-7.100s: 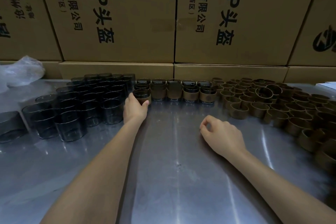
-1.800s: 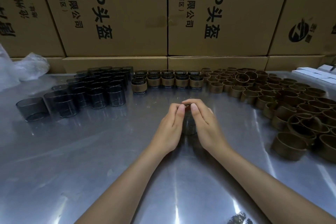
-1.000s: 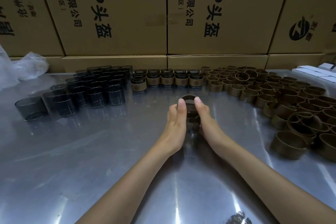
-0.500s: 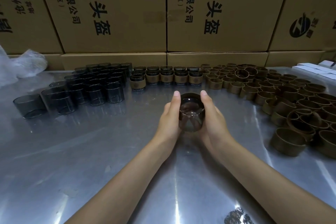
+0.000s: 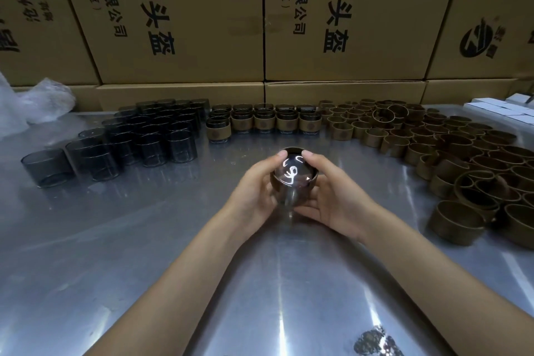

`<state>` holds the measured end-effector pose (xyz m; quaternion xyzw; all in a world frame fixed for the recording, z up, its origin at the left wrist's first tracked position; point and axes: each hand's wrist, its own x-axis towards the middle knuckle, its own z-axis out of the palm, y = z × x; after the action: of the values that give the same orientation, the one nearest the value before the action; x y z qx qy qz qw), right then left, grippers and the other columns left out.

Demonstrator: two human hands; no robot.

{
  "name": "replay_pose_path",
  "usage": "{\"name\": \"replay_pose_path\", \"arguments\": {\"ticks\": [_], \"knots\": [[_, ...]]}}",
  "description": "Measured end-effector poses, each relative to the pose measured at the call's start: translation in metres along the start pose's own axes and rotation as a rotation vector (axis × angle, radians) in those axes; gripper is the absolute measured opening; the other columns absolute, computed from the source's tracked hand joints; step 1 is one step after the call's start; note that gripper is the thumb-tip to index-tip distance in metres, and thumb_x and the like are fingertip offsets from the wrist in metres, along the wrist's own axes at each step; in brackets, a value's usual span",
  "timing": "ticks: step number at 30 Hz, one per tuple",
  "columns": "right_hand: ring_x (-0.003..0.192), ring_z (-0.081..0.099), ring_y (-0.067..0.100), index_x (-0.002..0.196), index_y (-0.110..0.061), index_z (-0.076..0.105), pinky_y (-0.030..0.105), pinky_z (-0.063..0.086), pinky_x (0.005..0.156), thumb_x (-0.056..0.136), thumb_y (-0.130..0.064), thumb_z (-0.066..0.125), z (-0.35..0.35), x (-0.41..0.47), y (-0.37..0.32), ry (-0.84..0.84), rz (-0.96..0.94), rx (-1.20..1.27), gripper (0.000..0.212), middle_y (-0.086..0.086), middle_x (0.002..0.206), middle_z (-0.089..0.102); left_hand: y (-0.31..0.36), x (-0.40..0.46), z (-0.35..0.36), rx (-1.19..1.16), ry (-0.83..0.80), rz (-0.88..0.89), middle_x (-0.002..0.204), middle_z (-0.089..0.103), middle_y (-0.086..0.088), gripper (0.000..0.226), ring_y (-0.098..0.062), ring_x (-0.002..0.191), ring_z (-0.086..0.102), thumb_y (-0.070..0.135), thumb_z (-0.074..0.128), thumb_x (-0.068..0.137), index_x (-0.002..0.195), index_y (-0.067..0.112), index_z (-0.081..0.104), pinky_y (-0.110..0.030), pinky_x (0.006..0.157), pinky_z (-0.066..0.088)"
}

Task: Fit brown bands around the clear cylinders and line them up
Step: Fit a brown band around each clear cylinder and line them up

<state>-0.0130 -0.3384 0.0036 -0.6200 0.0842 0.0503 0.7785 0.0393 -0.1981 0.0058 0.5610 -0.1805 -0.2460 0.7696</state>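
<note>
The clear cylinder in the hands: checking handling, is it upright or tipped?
Tipped: the clear cylinder shows a round end to the camera, held between left hand and right hand.

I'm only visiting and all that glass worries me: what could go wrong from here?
The cylinder is held tilted above the metal table between the left hand and right hand; it could slip and drop. Carried to the banded row, it might knock the packed neighbours.

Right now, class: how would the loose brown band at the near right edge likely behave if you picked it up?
The brown band is a thin open ring, so probably light and squashable. Standing on its edge on the table, it should stay put; tipped sideways, it might roll.
</note>
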Motion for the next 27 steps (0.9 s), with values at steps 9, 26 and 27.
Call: {"name": "replay_pose_path", "arguments": {"ticks": [9, 26, 27], "knots": [[0.1, 0.069, 0.022, 0.11, -0.018, 0.072, 0.028, 0.056, 0.078, 0.067, -0.052, 0.072, -0.007, -0.006, -0.002, -0.181, -0.117, 0.164, 0.054, 0.011, 0.111, 0.07, 0.001, -0.003, -0.012, -0.012, -0.196, -0.023, 0.11, 0.071, -0.009, 0.065, -0.018, 0.1, 0.069, 0.056, 0.082, 0.058, 0.106, 0.014, 0.07, -0.022, 0.074, 0.055], [0.076, 0.07, 0.026, 0.065, -0.02, 0.072, 0.038, 0.055, 0.082, 0.068, -0.069, 0.056, 0.024, -0.008, 0.014, 0.286, -0.369, 0.014, 0.052, 0.011, 0.076, 0.071, -0.01, -0.007, 0.024, 0.228, 0.173, 0.171, 0.067, 0.058, -0.01, 0.063, -0.023, 0.07, 0.056, 0.061, 0.024, 0.095, 0.063, 0.016, 0.055, -0.037, 0.078, 0.044], [0.07, 0.068, 0.022, 0.058, -0.022, 0.07, 0.037, 0.055, 0.078, 0.067, -0.069, 0.057, 0.025, -0.009, 0.014, 0.302, -0.378, 0.023, 0.049, 0.007, 0.07, 0.069, -0.013, -0.008, 0.027, 0.258, 0.2, 0.221, 0.065, 0.054, -0.01, 0.063, -0.021, 0.068, 0.053, 0.058, 0.023, 0.097, 0.058, 0.017, 0.052, -0.037, 0.078, 0.042]]}}
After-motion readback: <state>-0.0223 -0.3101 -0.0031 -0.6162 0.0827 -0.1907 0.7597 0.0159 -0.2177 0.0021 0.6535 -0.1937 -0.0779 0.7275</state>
